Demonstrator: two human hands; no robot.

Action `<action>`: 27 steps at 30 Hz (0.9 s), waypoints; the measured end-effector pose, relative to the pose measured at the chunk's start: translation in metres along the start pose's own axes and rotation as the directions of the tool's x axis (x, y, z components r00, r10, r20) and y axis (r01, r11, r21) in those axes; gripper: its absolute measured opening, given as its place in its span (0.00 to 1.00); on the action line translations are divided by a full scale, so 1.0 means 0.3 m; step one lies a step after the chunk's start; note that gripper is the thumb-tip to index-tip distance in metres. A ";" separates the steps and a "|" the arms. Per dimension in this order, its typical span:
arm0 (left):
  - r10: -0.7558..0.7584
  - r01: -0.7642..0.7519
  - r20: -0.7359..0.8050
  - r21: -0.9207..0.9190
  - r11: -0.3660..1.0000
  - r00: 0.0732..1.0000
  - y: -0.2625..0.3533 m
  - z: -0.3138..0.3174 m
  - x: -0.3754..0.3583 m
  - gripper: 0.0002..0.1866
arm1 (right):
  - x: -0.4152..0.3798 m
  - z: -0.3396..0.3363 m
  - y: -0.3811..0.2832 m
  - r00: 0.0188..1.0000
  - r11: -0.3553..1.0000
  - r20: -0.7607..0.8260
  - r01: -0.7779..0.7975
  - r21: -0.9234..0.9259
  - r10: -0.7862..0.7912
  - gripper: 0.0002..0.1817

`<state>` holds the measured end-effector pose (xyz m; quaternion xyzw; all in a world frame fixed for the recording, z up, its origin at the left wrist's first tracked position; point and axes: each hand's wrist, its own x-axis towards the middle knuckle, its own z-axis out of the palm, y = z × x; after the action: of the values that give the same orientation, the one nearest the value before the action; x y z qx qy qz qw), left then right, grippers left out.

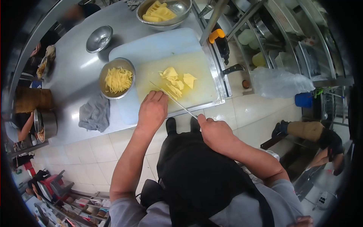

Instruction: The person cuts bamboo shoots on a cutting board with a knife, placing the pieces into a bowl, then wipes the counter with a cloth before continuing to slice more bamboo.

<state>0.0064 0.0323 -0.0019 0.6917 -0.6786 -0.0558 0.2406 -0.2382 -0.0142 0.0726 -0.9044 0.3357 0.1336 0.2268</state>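
My right hand [216, 133] is wrapped round the handle of a knife [178, 103], its thin blade pointing up and left over the cutting board [151, 49]. Beside the blade, on its left, my left hand [154, 108] rests at the board's near edge with fingers curled down; what lies under the fingertips is hidden. Yellow pieces [172, 79] lie on the wet board just beyond the blade, with one separate piece [189, 80] to their right. Thin yellow strips [118, 80] fill a metal bowl [103, 72] at the board's left side.
A large bowl [185, 11] holding yellow slices stands at the far edge. On the metal table [75, 64] are a small bowl [99, 39] and a grey cloth [94, 113]. A black-handled knife [233, 69] lies at right. Other people stand left and right.
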 end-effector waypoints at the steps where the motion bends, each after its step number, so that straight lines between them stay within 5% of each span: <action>1: -0.002 0.002 -0.004 0.002 1.000 1.000 0.001 -0.001 -0.002 0.04 | -0.005 -0.014 -0.006 1.000 1.000 0.010 -0.008 -0.006 0.008 0.12; 27: 0.037 -0.036 -0.023 0.016 0.999 0.999 -0.038 0.024 -0.062 0.13 | 0.053 0.007 0.086 0.996 0.996 0.023 0.087 -0.021 -0.087 0.16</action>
<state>0.0124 0.0480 -0.0174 0.6817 -0.6887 -0.0381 0.2441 -0.2439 -0.0392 0.0562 -0.9192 0.2919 0.1371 0.2260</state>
